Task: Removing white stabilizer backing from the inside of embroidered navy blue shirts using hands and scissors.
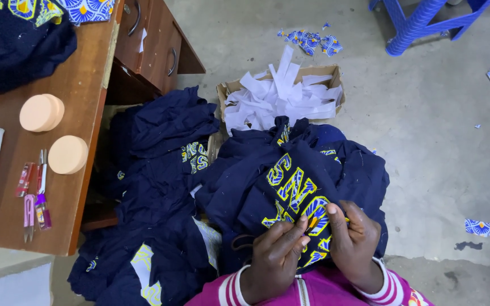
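A navy garment point(267, 187) with large yellow and blue patterned letters lies across my lap. My left hand point(276, 255) pinches the fabric at the lower letters, fingers bent together. My right hand point(354, 241) presses on the same spot from the right and seems to hold a small orange-handled tool against a letter; the tool is mostly hidden. Both hands touch the garment close together.
A pile of similar navy garments point(154, 187) lies on the floor to the left. A cardboard box of white paper strips point(282, 93) stands behind. The wooden desk point(80, 107) holds two round peach discs point(42, 112) and small snips point(35, 195). Blue plastic stool legs point(421, 22) stand far right.
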